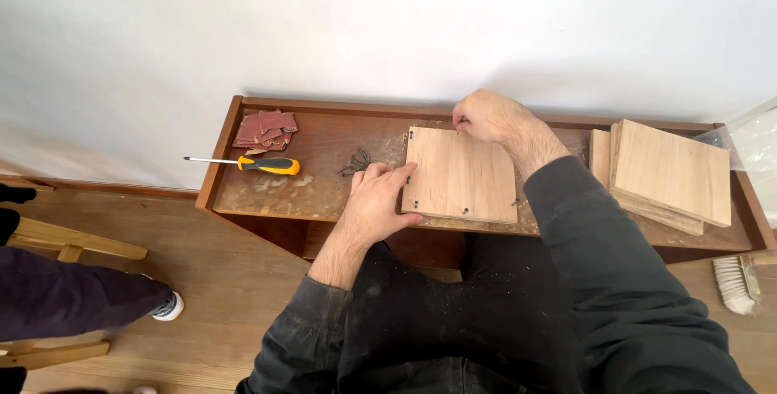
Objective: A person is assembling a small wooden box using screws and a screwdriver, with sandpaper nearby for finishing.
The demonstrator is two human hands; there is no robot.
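Square wooden panel (pixel 460 175) flat on the bench (pixel 324 175), left hand (pixel 374 200) bracing its near-left edge with fingers spread apart to steady it; right hand (pixel 486 116) at far corner, fingers pinched together on something small, unclear what; loose screws (pixel 356 161) within reach

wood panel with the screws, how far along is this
Screws already sit at the near corners of the wood panel. The left hand steadies its edge; the right hand works at the far corner. Loose screws and the screwdriver lie unused.
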